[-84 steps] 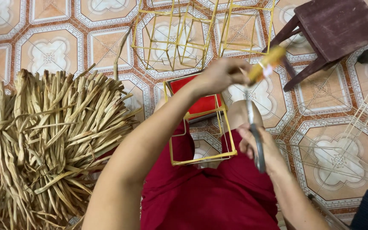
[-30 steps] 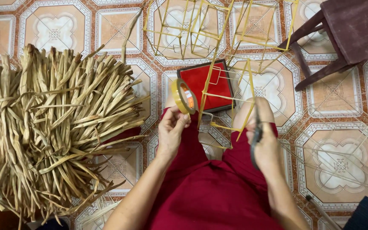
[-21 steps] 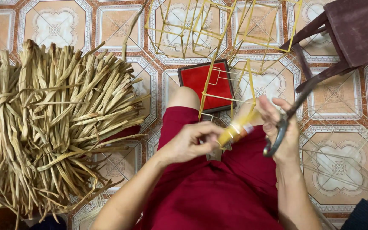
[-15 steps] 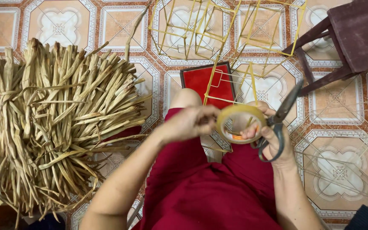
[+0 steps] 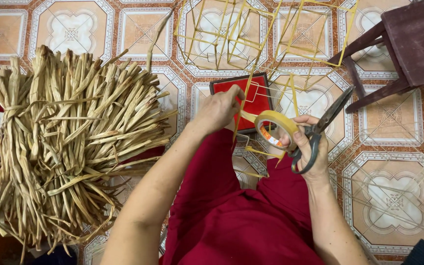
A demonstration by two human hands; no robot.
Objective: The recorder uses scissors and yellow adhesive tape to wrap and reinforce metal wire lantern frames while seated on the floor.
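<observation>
My right hand (image 5: 309, 143) holds a roll of yellow tape (image 5: 275, 128) and a pair of dark scissors (image 5: 320, 128), blades pointing up and right. My left hand (image 5: 218, 109) pinches the free end of the tape and a thin yellow stick of a small frame (image 5: 248, 112) in front of my knees. A red square box (image 5: 255, 100) lies on the floor just beyond both hands. My lap is covered in dark red cloth.
A big bundle of dry straw-coloured strips (image 5: 69, 142) lies on the left. Several finished yellow stick frames (image 5: 251, 32) stand on the patterned tile floor ahead. A dark wooden stool (image 5: 408, 44) is at the upper right.
The tape roll went from my left hand into my right hand beside the scissors. My left hand has drawn the tape's end out to the left, toward the stick frame.
</observation>
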